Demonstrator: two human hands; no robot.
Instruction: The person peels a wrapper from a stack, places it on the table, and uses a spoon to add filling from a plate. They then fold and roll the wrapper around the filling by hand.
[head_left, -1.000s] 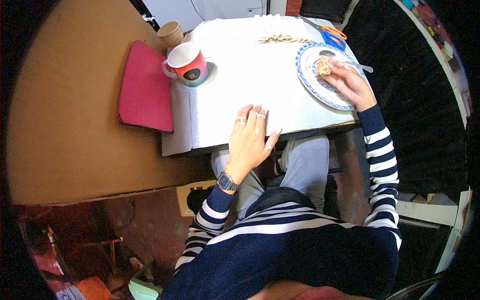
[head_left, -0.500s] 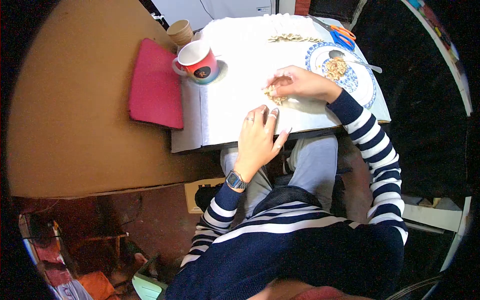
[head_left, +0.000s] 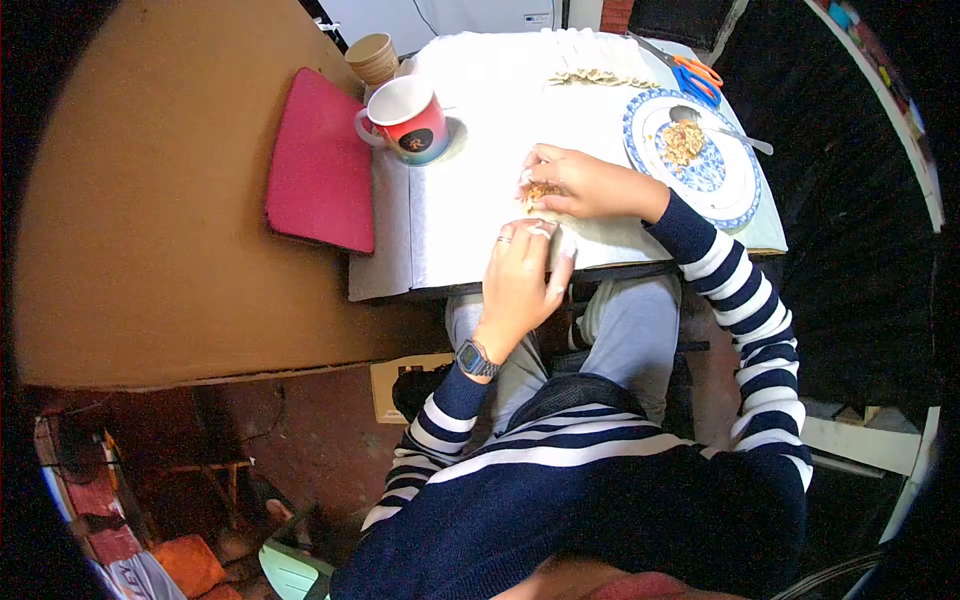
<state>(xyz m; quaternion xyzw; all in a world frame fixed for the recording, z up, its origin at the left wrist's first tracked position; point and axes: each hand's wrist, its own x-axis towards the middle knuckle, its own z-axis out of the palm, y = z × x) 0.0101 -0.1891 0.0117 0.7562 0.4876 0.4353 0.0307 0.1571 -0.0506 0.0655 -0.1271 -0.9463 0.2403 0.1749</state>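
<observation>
Crumbly brown filling lies on the white-covered table, partly hidden by my fingers. My right hand curls over it from the right, its fingers around the filling's edge. Just below, my left hand has its fingertips at the near side of the filling, touching a pale edge, perhaps dough, that is hard to make out against the white cover. To the right, a blue-and-white plate bears a heap of similar filling and a metal spoon.
A red-and-blue mug, a ribbed cup and a pink board are at the left. At the back lie pleated dough pieces and scissors with orange and blue handles. The table's near edge is close to my left hand.
My right hand has moved slightly down and closed in over the filling. The fingers of my left hand have bent and come up against its near side. The view has shifted slightly.
</observation>
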